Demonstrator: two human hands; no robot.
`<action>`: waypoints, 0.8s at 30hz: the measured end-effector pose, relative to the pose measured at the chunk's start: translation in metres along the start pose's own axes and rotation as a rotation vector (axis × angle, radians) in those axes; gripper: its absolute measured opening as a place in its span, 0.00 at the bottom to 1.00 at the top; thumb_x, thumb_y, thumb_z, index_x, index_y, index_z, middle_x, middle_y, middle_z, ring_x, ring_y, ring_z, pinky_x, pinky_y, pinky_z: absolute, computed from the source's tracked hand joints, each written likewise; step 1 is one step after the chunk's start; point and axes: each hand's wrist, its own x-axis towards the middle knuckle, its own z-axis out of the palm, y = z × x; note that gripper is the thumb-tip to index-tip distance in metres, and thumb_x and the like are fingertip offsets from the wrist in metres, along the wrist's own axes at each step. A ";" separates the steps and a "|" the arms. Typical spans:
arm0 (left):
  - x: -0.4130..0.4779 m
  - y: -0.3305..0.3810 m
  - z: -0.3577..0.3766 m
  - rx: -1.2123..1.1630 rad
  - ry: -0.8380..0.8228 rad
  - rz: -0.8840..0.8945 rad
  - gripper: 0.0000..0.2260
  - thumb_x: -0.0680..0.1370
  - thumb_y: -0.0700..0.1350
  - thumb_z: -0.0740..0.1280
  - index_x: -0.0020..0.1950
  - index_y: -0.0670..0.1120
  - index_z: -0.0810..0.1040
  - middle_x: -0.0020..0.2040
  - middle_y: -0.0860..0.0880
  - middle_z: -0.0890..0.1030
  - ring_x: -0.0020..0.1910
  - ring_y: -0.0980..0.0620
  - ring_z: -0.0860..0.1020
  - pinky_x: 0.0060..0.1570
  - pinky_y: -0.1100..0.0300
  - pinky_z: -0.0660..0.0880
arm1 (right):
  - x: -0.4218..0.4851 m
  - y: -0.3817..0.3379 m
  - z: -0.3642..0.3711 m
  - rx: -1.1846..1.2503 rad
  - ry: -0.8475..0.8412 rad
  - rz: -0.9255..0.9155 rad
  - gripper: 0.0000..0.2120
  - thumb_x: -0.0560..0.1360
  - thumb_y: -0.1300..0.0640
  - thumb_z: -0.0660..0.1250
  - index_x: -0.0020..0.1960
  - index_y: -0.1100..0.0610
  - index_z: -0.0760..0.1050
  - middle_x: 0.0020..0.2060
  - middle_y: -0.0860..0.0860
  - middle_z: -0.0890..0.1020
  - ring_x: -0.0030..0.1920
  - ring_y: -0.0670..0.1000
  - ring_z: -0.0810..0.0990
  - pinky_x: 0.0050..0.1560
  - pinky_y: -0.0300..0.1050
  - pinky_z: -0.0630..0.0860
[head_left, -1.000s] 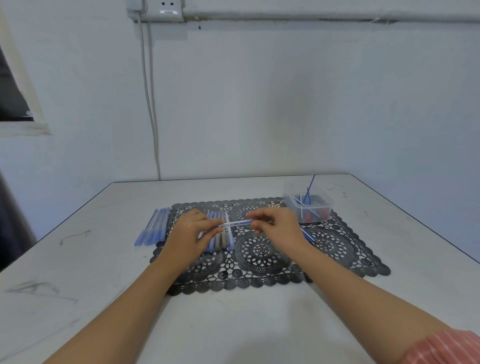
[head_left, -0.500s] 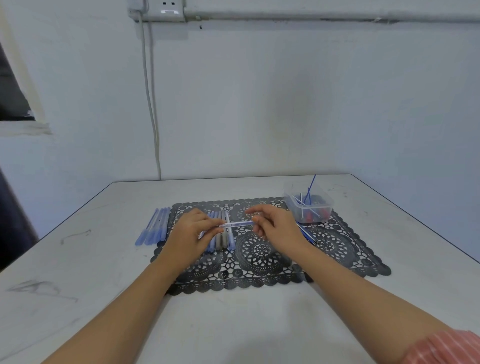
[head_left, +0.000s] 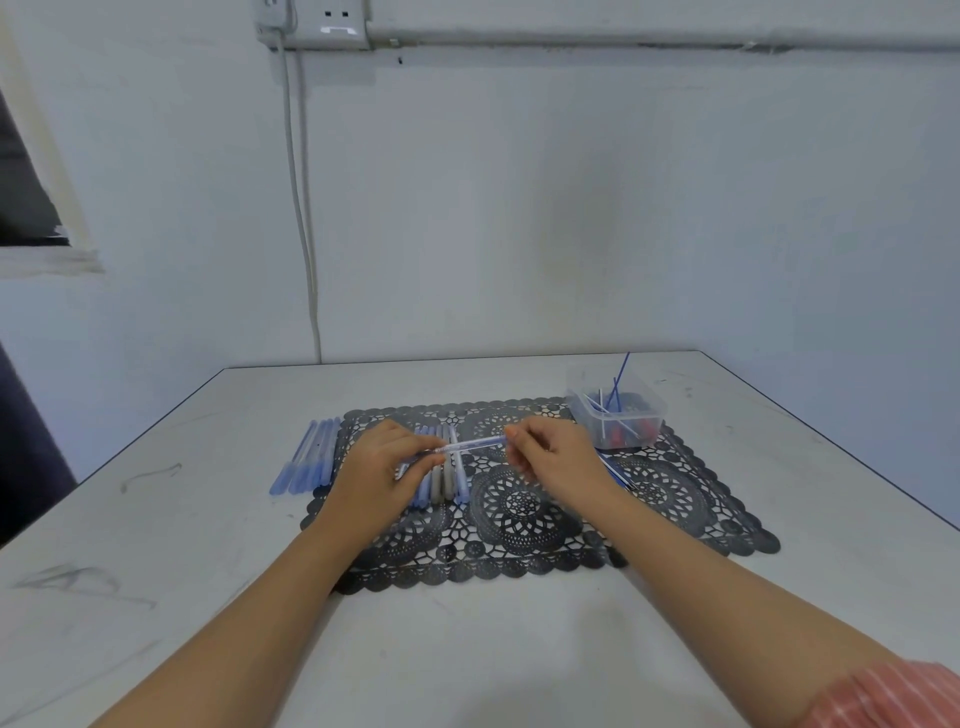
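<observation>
Hands meet over the middle of a black lace placemat (head_left: 675, 499), sharing one clear ballpoint pen (head_left: 475, 444) between them. The left hand (head_left: 382, 470) has its fingers curled round the pen's left end, thumb and fingertips pinching the barrel. The right hand (head_left: 553, 457) pinches the right end between thumb and forefinger, its other fingers loosely bent below. The pen lies nearly level, tilted slightly up toward the right, held in the air just above the mat and apart from it. Directly beneath it a row of pens (head_left: 447, 480) lies side by side on the mat, pointing away from the person and partly covered by the left hand; most look blue-tinted, a couple grey. A second group of blue pens (head_left: 306, 462) lies in parallel on the white table (head_left: 208, 519), just off the mat's left edge. At the mat's far right corner stands a clear plastic container (head_left: 579, 415) holding thin refills (head_left: 621, 374), one blue one sticking up above the rim, with red and dark bits at the bottom too small to identify. A few loose refills (head_left: 618, 478) show on the mat just behind the right wrist. A striped pink sleeve (head_left: 883, 696) shows at the lower right. On the wall behind, a cable (head_left: 301, 208) hangs from a socket (head_left: 335, 21).
</observation>
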 end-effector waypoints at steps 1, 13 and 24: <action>0.000 0.000 0.000 -0.001 0.000 0.004 0.16 0.74 0.54 0.63 0.51 0.46 0.83 0.39 0.59 0.77 0.41 0.61 0.71 0.42 0.59 0.74 | 0.000 0.000 0.000 0.000 0.009 -0.003 0.14 0.79 0.54 0.59 0.37 0.55 0.75 0.30 0.49 0.78 0.29 0.45 0.74 0.33 0.39 0.72; 0.001 0.000 0.000 0.014 0.001 0.042 0.16 0.74 0.53 0.62 0.50 0.45 0.83 0.38 0.53 0.81 0.40 0.58 0.72 0.41 0.58 0.74 | -0.001 -0.001 -0.001 -0.133 0.020 -0.078 0.14 0.79 0.53 0.59 0.35 0.51 0.73 0.28 0.47 0.77 0.26 0.39 0.72 0.32 0.35 0.71; 0.001 -0.001 0.002 0.019 0.024 0.053 0.16 0.75 0.53 0.62 0.51 0.44 0.83 0.38 0.53 0.80 0.40 0.59 0.71 0.42 0.59 0.71 | 0.000 0.003 0.000 -0.167 0.029 -0.146 0.15 0.79 0.50 0.58 0.35 0.52 0.72 0.29 0.49 0.78 0.27 0.43 0.73 0.34 0.38 0.72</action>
